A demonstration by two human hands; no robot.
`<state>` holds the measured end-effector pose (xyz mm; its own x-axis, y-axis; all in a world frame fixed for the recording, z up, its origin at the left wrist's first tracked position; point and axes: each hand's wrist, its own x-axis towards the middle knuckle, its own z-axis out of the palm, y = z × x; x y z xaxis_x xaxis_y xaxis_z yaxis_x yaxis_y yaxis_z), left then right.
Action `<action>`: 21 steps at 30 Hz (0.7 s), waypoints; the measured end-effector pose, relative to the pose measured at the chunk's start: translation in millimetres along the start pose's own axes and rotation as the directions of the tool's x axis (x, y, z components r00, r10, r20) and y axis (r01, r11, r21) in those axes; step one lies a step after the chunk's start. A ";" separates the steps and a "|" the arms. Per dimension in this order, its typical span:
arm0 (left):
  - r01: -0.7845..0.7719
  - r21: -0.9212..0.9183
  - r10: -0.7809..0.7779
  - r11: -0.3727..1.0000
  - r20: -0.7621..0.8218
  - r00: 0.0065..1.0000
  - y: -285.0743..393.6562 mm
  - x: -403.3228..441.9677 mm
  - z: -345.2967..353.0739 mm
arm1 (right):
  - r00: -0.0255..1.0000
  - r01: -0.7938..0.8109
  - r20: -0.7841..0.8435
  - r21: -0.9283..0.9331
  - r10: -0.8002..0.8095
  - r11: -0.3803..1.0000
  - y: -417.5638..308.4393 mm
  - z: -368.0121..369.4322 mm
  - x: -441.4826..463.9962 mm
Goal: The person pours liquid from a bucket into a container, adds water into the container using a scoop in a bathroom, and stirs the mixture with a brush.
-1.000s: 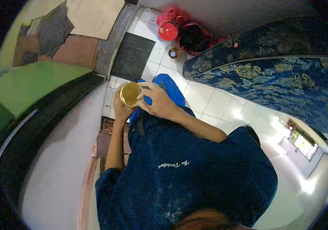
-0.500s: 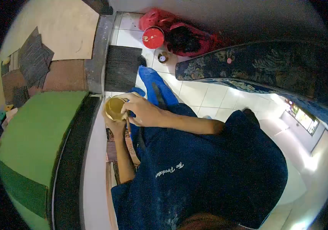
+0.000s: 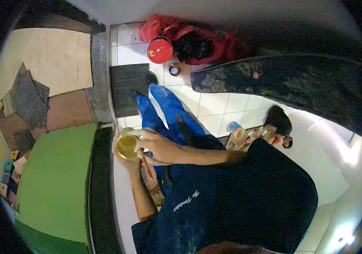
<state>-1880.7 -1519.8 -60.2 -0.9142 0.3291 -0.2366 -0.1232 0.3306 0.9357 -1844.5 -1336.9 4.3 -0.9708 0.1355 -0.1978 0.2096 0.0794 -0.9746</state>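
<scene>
A round yellowish container (image 3: 127, 146), with its open mouth towards me and a yellow inside, is held in front of my blue trousers (image 3: 174, 114). My left hand (image 3: 124, 160) wraps round its outer side, partly hidden behind it. Over the near rim bend the fingers of my right hand (image 3: 157, 148), with fingertips touching the edge of the mouth. A small pale patch shows by the right fingertips; I cannot tell whether it is a separate thing.
A green panel (image 3: 58, 182) lies at the left, below dark textured pieces (image 3: 31, 97) and a pale board (image 3: 58, 55). On the white tiles stand a red round tub (image 3: 159, 50) and a small jar (image 3: 174, 69). A dark patterned cushioned piece (image 3: 282, 80) lies to the right.
The view has tilted, so the floor things sit lower in it. Both hands still hold the container. A blue can and a dark rounded shape have come into view at the right.
</scene>
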 end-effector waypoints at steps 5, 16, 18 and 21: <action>-0.011 0.132 0.011 0.991 -0.004 1.000 -17.4 8.8 4.1 | 1.000 0.006 0.007 0.035 -0.006 0.999 21.8 -0.3 5.9; -0.098 0.400 0.115 0.911 -0.017 0.993 -102.7 98.4 31.2 | 1.000 -0.018 0.004 0.346 0.018 0.938 215.9 -42.4 87.9; -0.297 0.496 0.335 0.816 0.013 0.942 -132.0 123.7 41.8 | 0.954 -0.270 -0.069 0.220 0.291 0.937 308.6 -57.0 116.9; -0.292 0.494 0.313 0.819 0.042 0.949 -159.5 147.2 49.8 | 0.876 -0.434 -0.390 -0.377 0.284 0.819 508.0 -77.1 140.5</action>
<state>-1976.4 -1480.1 -257.2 -0.8895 0.4532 0.0575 0.3572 0.6113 0.7062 -1865.4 -1201.3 -510.4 -0.7453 0.5266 -0.4090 0.6363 0.3783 -0.6723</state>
